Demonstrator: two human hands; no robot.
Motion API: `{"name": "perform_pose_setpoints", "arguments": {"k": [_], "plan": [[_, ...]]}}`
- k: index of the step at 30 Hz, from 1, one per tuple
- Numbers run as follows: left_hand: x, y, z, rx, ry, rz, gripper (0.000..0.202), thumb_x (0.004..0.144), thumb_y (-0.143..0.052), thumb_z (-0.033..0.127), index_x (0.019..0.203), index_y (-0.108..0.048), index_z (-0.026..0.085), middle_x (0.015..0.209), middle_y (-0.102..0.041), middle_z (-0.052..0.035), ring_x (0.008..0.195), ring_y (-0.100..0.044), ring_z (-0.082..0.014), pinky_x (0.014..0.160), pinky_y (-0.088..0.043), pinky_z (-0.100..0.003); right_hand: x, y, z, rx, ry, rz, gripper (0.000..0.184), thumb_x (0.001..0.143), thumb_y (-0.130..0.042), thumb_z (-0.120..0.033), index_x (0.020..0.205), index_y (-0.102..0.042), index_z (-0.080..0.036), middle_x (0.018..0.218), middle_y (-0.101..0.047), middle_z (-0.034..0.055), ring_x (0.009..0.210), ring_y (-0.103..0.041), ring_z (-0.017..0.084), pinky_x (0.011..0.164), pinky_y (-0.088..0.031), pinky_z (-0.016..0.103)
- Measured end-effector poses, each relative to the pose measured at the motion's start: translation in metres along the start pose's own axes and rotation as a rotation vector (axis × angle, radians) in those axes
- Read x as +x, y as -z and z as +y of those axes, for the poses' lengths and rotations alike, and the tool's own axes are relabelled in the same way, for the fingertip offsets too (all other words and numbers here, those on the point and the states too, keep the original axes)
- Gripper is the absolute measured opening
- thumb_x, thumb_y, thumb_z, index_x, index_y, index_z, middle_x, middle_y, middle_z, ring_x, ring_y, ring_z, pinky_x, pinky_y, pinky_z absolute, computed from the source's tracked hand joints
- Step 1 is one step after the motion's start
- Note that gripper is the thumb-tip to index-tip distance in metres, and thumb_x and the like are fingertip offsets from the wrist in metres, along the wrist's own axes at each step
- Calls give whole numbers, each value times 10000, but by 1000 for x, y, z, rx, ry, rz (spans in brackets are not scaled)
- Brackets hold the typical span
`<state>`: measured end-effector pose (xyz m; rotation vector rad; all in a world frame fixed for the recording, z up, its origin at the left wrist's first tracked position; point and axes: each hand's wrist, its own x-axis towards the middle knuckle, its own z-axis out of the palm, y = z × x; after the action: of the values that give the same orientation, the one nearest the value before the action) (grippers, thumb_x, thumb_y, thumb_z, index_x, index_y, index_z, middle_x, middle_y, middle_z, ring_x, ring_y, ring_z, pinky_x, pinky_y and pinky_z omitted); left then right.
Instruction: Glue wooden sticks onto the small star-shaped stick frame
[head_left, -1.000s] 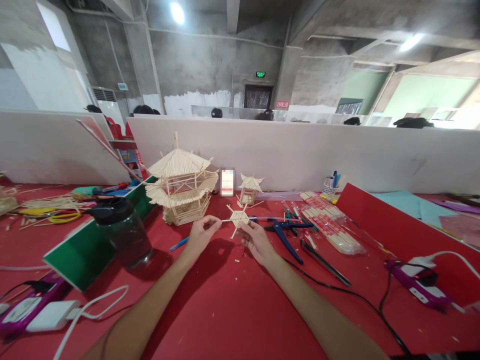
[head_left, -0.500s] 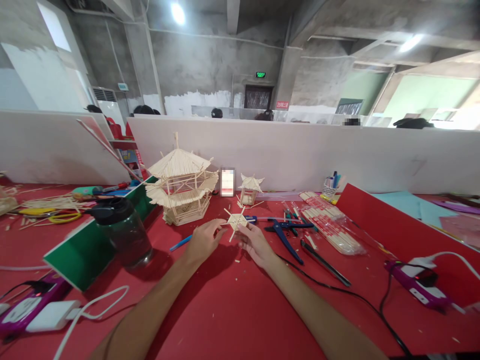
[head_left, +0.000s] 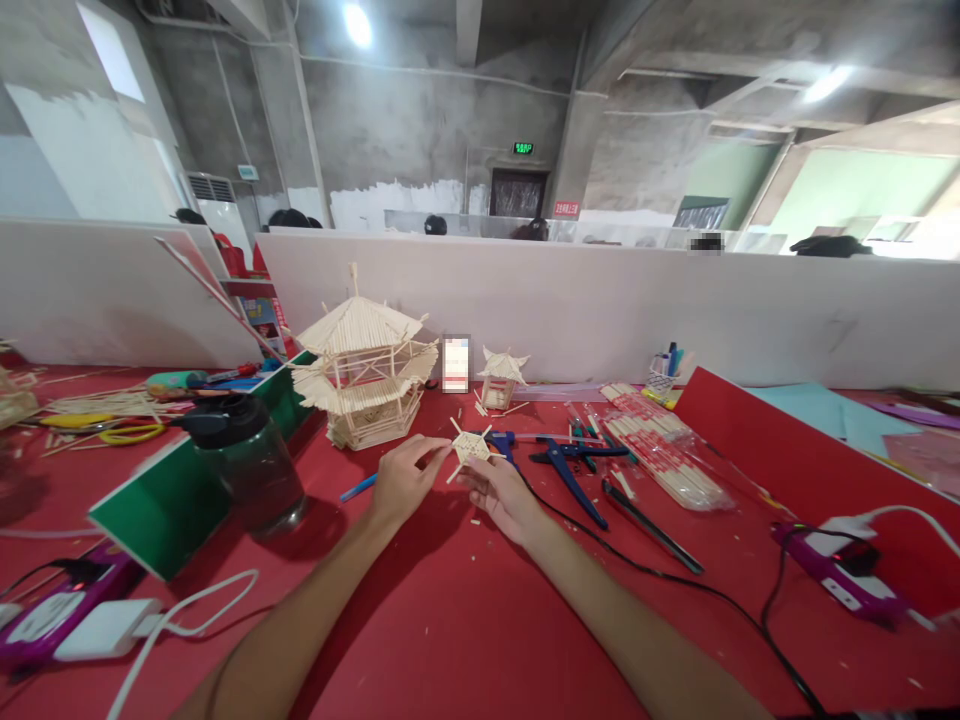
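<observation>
Both hands hold a small hexagonal frame of thin wooden sticks (head_left: 471, 446) just above the red table (head_left: 465, 610). My left hand (head_left: 403, 478) pinches one of its spokes from the left, fingers closed. My right hand (head_left: 501, 493) grips it from below and the right, fingers curled. Behind them stands a large two-tier stick pavilion (head_left: 364, 370), and a small stick pavilion (head_left: 501, 375) stands further right near the white partition.
A dark water bottle (head_left: 244, 460) and a green board (head_left: 187, 480) stand at left. Blue pliers (head_left: 570, 462), a black cable (head_left: 675, 580) and packs of chopsticks (head_left: 664, 450) lie at right. Purple devices with white chargers (head_left: 840, 570) sit at both near corners. Other people's heads show behind the partition.
The hexagonal frame has turned and shifted slightly left and down between my fingers. My hands have drawn a little closer together.
</observation>
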<state>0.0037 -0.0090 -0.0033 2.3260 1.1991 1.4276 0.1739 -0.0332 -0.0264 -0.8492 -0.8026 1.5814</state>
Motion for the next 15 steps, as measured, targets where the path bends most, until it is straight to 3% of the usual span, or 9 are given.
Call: {"name": "perform_pose_setpoints", "arguments": {"k": [4, 9, 15], "plan": [[4, -1, 3, -132, 117, -17, 193, 891, -602, 360, 893, -724, 210, 902, -741, -23, 793, -660, -162, 726, -488, -254, -1, -2, 0, 58, -23, 6, 381, 637, -845, -382, 897, -655, -178, 825, -731, 44, 728, -711, 165, 490, -446, 167], [6, -3, 7, -365, 343, -123, 286, 875, -571, 448, 865, -641, 171, 773, -663, 4, 478, -514, -95, 483, -396, -222, 1, -2, -3, 48, 22, 25, 420, 608, -867, -380, 903, -652, -173, 817, -728, 26, 672, -701, 137, 478, -441, 154], [7, -6, -5, -408, 383, -240, 287, 863, -547, 454, 818, -560, 171, 564, -521, 53, 496, -498, -111, 527, -385, -223, 3, 2, -9, 61, 104, 72, 427, 581, -879, -388, 853, -630, -175, 796, -723, 17, 682, -702, 148, 487, -452, 169]]}}
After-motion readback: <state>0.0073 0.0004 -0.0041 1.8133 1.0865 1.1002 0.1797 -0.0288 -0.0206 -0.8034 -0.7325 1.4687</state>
